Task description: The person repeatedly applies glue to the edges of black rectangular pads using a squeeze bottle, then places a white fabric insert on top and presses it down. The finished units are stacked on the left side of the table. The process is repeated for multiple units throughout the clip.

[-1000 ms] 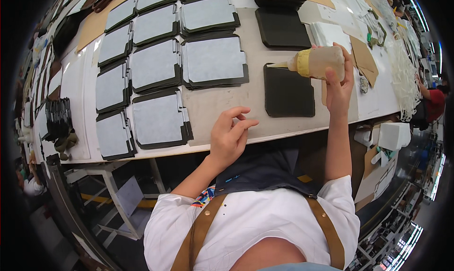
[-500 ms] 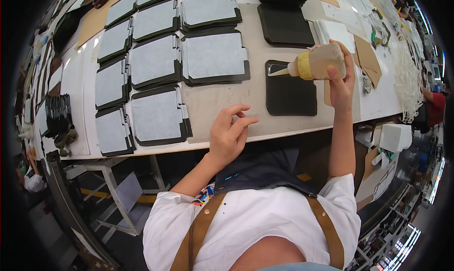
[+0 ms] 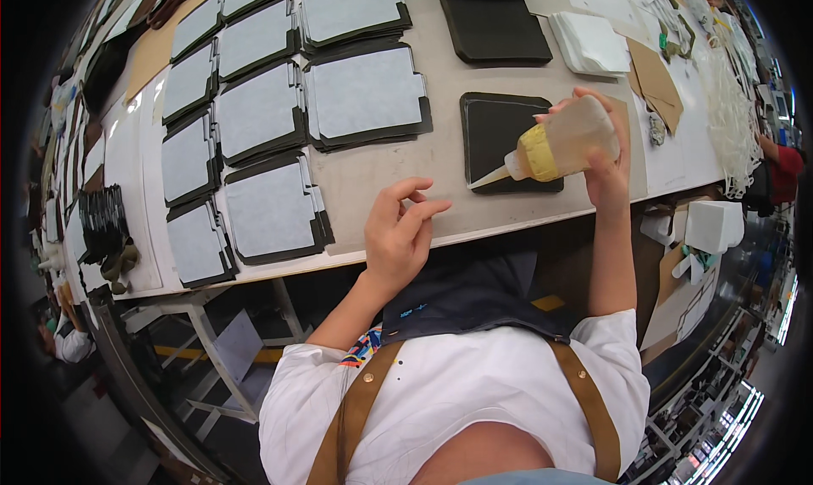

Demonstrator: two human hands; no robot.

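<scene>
My right hand (image 3: 611,165) is wrapped round a squeeze glue bottle (image 3: 574,140) with a cloudy body and a yellow collar. Tilted down to the left, its long pale nozzle (image 3: 491,178) reaches the near left corner of a flat black panel (image 3: 504,129). A thin pale line shows along that panel's left edge. My left hand (image 3: 398,235) hovers at the table's near edge, left of the panel, with bent fingers apart and nothing in them.
Stacks of black-edged pieces with pale grey faces (image 3: 368,91) stand in rows on the left. Beyond the panel lie a black stack (image 3: 495,28) and white sheets (image 3: 589,45). Brown card (image 3: 654,83) and pale stringy strips (image 3: 728,112) lie at right.
The bottle's nozzle has moved from the panel's far left corner down its left edge to the near left corner. My left hand keeps nearly the same pose. The view has shifted slightly.
</scene>
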